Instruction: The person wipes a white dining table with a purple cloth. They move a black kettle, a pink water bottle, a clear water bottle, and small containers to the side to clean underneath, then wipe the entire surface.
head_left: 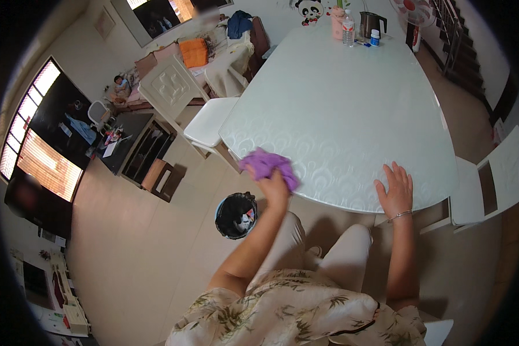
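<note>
A purple cloth [266, 164] lies bunched over the near left edge of the white patterned dining table [352, 109]. My left hand [273, 183] is closed on it, pressing it against the tabletop at the rim; some fingers are hidden by the folds. My right hand [395, 190] rests flat near the table's front right edge with its fingers spread and nothing in it. A bracelet circles that wrist.
Below my left forearm stands a lined trash bin [236, 215] with some litter in it. White chairs [210, 124] flank the table on both sides. At the far end are a water bottle [348, 32], a kettle [372, 25] and a small blue bottle [375, 38].
</note>
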A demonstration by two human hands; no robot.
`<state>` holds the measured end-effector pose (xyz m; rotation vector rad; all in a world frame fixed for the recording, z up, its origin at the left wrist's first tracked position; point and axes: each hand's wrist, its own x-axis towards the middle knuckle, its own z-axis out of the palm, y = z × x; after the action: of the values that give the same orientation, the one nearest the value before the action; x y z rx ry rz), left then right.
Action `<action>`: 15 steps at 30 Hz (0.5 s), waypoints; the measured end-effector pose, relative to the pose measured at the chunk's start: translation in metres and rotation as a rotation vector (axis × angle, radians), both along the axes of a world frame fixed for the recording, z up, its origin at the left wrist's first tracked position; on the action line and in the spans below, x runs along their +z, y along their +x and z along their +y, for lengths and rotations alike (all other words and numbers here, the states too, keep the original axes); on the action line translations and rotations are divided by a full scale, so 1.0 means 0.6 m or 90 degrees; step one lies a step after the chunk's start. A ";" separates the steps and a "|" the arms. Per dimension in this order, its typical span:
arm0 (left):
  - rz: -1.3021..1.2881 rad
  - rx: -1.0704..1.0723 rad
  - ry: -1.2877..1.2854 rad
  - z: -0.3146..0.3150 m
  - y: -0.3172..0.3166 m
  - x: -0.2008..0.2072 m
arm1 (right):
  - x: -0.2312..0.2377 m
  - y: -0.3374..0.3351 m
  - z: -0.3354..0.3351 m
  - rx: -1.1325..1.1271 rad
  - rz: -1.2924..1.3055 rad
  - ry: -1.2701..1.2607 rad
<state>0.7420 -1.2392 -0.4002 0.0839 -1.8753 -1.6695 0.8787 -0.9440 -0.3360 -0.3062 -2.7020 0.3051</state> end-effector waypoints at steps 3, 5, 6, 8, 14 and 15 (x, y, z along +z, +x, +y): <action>-0.044 -0.057 -0.061 0.073 0.121 0.024 | 0.004 0.000 -0.003 0.013 -0.013 -0.011; -0.062 -0.050 0.022 0.084 0.122 0.018 | 0.007 0.000 -0.001 0.012 -0.012 -0.014; -0.060 -0.035 0.037 0.088 0.114 0.020 | 0.006 0.004 0.000 0.009 -0.013 -0.018; -0.050 -0.012 0.047 0.074 0.085 0.017 | 0.007 0.003 -0.001 0.014 -0.016 -0.026; 0.012 0.021 0.045 -0.056 -0.054 -0.005 | 0.012 0.004 -0.007 0.000 -0.040 -0.036; 0.029 -0.034 0.081 -0.102 -0.103 -0.026 | 0.016 0.003 -0.010 -0.001 -0.037 -0.039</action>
<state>0.6802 -1.3006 -0.4158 0.0462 -1.7514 -1.8108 0.8808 -0.9502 -0.3263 -0.3396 -2.7525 0.3851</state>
